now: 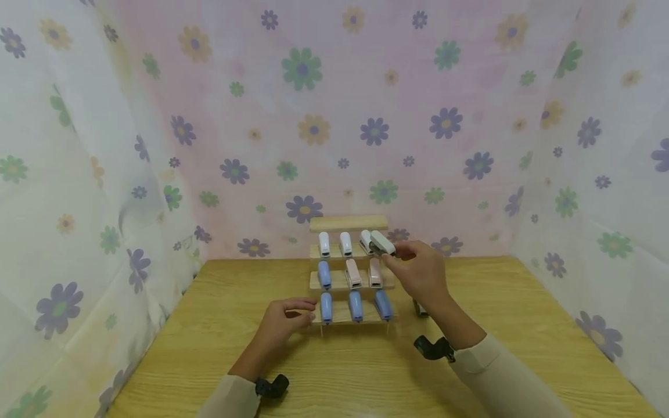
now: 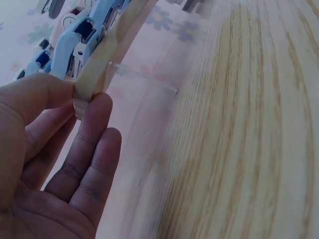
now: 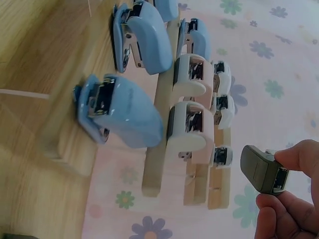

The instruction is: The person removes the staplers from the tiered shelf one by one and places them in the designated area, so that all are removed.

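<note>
My right hand (image 1: 420,273) pinches a pale grey mini stapler (image 1: 383,242) by its end, level with the upper row on a tiered wooden rack (image 1: 340,313). In the right wrist view the same stapler (image 3: 259,169) looks darker, gripped between thumb and fingers. It overlaps the rightmost white stapler (image 1: 365,239) in the head view. With its fingertips around the left end of the lowest shelf board (image 2: 87,89), my left hand (image 1: 282,325) holds the rack.
The lowest shelf carries three blue staplers (image 1: 355,306). Above them stand one blue stapler (image 1: 324,274) and two pink ones (image 1: 353,273), then white staplers (image 1: 324,244). A bare board (image 1: 348,223) tops the rack. Another stapler (image 1: 420,309) lies on the table, partly behind my right forearm. Flowered cloth (image 1: 340,116) surrounds the table.
</note>
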The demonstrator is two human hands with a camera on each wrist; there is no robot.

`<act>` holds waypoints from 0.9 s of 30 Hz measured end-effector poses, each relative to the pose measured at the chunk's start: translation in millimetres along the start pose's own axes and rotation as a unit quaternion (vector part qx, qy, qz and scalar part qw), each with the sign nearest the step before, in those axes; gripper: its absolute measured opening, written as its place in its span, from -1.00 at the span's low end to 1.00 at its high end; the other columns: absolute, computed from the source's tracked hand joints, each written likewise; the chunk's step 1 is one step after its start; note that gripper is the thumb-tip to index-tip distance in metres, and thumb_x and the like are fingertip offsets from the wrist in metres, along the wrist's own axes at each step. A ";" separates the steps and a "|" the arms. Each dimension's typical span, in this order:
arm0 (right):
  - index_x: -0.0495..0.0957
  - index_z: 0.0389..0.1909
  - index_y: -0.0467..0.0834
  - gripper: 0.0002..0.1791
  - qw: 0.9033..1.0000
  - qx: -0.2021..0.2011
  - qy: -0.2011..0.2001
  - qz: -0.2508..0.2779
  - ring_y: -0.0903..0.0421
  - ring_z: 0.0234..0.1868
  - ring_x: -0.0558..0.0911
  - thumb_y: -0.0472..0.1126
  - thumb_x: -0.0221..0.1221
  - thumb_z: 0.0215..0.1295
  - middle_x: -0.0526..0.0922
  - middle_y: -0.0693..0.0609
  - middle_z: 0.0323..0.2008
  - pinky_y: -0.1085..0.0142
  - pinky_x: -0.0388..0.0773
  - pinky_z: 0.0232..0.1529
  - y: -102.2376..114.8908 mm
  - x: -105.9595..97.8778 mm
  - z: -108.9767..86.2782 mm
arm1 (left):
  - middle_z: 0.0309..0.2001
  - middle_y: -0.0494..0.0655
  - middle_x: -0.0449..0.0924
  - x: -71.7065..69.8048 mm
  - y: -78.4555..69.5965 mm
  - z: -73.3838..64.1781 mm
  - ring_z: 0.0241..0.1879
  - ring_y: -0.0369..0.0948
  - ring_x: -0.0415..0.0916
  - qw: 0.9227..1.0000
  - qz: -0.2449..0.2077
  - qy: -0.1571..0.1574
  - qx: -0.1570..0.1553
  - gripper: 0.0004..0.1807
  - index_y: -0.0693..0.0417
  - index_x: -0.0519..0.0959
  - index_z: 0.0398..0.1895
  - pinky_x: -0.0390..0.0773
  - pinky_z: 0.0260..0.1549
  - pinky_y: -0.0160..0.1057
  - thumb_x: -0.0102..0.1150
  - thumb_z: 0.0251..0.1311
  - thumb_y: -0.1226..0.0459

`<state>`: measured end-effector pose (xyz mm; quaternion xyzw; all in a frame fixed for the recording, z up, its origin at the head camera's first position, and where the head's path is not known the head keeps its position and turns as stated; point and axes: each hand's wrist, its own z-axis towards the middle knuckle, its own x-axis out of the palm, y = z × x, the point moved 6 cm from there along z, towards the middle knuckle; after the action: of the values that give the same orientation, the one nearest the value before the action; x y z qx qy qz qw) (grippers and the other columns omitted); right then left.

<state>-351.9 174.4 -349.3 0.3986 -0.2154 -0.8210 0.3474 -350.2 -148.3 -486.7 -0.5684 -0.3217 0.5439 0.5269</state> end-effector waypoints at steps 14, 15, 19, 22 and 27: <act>0.76 -0.16 -0.09 -0.70 0.999 0.037 -0.032 -0.012 0.06 -0.28 0.69 0.02 0.48 0.22 0.80 0.03 -0.30 0.31 0.59 -0.41 -34.1 -17.9 -22.7 | 0.21 -0.09 0.68 -0.9 1.2 3.2 0.24 -0.08 0.58 1.000 -0.003 0.001 -0.001 -0.79 0.02 0.80 -0.08 0.69 -0.02 -0.32 0.44 0.28 0.18; 0.76 -0.15 -0.08 -0.69 0.999 0.042 -0.033 -0.013 0.06 -0.27 0.69 0.03 0.48 0.22 0.80 0.03 -0.30 0.33 0.60 -0.43 -37.2 -19.0 -24.2 | 0.21 -0.09 0.68 -0.9 0.9 3.3 0.24 -0.07 0.58 1.000 -0.002 0.001 0.000 -0.79 0.02 0.80 -0.08 0.69 -0.02 -0.32 0.44 0.28 0.18; 0.74 -0.14 -0.08 -0.68 0.997 0.068 -0.028 -0.015 0.04 -0.25 0.69 0.05 0.47 0.24 0.79 0.01 -0.28 0.36 0.58 -0.45 -49.7 -22.7 -31.4 | 0.21 -0.09 0.68 -1.0 0.4 3.2 0.24 -0.07 0.58 1.000 -0.001 0.001 -0.003 -0.79 0.00 0.80 -0.09 0.69 -0.03 -0.33 0.45 0.27 0.17; 0.73 -0.18 -0.11 -0.68 0.996 0.077 -0.028 -0.024 0.00 -0.24 0.70 0.04 0.47 0.24 0.78 -0.02 -0.30 0.36 0.58 -0.44 -59.3 -25.1 -37.2 | 0.21 -0.09 0.68 -1.2 0.1 2.2 0.25 -0.06 0.58 1.000 -0.003 -0.002 -0.004 -0.81 0.02 0.80 -0.10 0.69 -0.03 -0.34 0.45 0.27 0.19; 0.73 -0.22 -0.14 -0.69 0.995 0.080 -0.028 -0.047 0.01 -0.29 0.69 0.02 0.48 0.22 0.77 -0.03 -0.35 0.38 0.58 -0.44 -73.7 -29.7 -45.8 | 0.20 -0.08 0.69 -0.6 1.7 1.6 0.26 -0.06 0.57 1.000 0.000 -0.001 -0.004 -0.81 0.06 0.80 -0.10 0.69 -0.03 -0.33 0.44 0.27 0.23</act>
<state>-331.4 242.1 -407.7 0.4118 -0.2706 -0.8274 0.2695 -352.2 -148.9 -488.0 -0.5700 -0.3241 0.5434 0.5242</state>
